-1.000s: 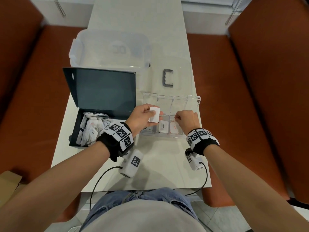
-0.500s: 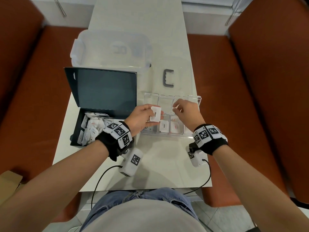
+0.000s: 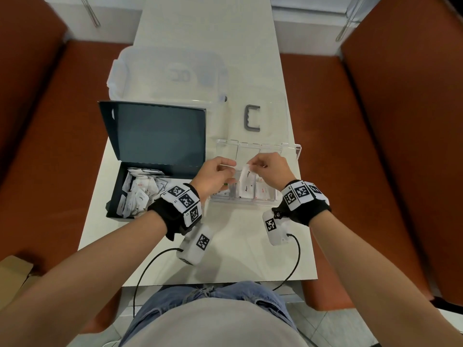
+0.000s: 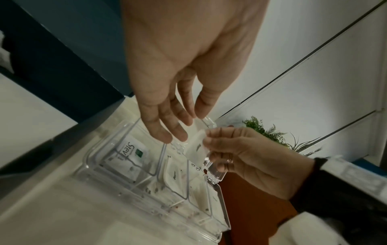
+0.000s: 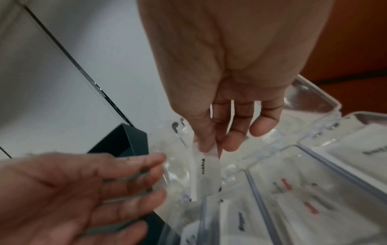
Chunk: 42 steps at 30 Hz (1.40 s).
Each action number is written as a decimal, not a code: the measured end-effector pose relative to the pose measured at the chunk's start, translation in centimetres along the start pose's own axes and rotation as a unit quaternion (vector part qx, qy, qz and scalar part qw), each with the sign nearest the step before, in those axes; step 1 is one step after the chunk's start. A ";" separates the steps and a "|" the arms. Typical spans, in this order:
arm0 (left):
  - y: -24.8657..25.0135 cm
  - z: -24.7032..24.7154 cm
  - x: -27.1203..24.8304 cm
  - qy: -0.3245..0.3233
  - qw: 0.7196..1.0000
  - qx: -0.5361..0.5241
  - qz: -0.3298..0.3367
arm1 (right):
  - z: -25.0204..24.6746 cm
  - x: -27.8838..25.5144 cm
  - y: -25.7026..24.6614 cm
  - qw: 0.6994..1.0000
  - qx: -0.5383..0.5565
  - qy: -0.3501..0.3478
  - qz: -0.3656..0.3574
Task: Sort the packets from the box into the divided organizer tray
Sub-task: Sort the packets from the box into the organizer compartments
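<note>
A small white pepper packet (image 3: 246,174) hangs over the clear divided organizer tray (image 3: 292,149), pinched at its top edge by my right hand (image 3: 253,167). The right wrist view shows that pinch (image 5: 209,145) on the packet (image 5: 207,175). My left hand (image 3: 229,171) is just left of the packet, fingers straight and holding nothing (image 5: 155,174). Packets lie in the tray's near compartments: a green-label one (image 4: 130,149) at the left end, a pepper one (image 3: 246,190), a red-print one (image 3: 261,190). The dark box (image 3: 114,194) at left holds several loose packets (image 3: 140,194).
The box's lid (image 3: 155,136) stands open behind it. A clear storage bin (image 3: 117,68) sits at the back, with a grey handle (image 3: 251,118) to its right. Orange benches (image 3: 363,159) flank the narrow white table (image 3: 238,259).
The packet passed from my left hand to my right. The right hand rose from the tray's near compartments and took it by the top; the left hand's fingers opened.
</note>
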State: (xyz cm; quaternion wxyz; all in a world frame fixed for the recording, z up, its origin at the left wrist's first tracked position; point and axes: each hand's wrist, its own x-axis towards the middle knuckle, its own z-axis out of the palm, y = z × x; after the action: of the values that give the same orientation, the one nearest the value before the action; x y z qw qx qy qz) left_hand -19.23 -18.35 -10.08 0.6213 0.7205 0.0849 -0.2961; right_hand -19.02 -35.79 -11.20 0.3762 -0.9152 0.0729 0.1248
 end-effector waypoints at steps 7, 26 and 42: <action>-0.8 -1.4 -0.2 0.020 1.000 -0.014 -0.014 | 2.3 0.7 1.3 0.995 -0.074 -0.058 0.026; -0.5 -1.6 -0.3 0.024 0.999 -0.021 -0.008 | 3.4 -0.2 1.1 0.956 -0.274 -0.101 0.005; -0.7 -13.6 -1.7 -0.008 0.986 0.165 -0.029 | 2.3 1.3 -8.4 0.986 -0.053 -0.072 -0.141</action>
State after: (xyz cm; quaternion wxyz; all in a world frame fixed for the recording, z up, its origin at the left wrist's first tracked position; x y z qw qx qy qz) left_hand -16.55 -4.96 -9.06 0.4854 0.8082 0.0507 -0.3295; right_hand -16.26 -28.31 -7.54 0.3449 -0.9237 -0.0913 0.1397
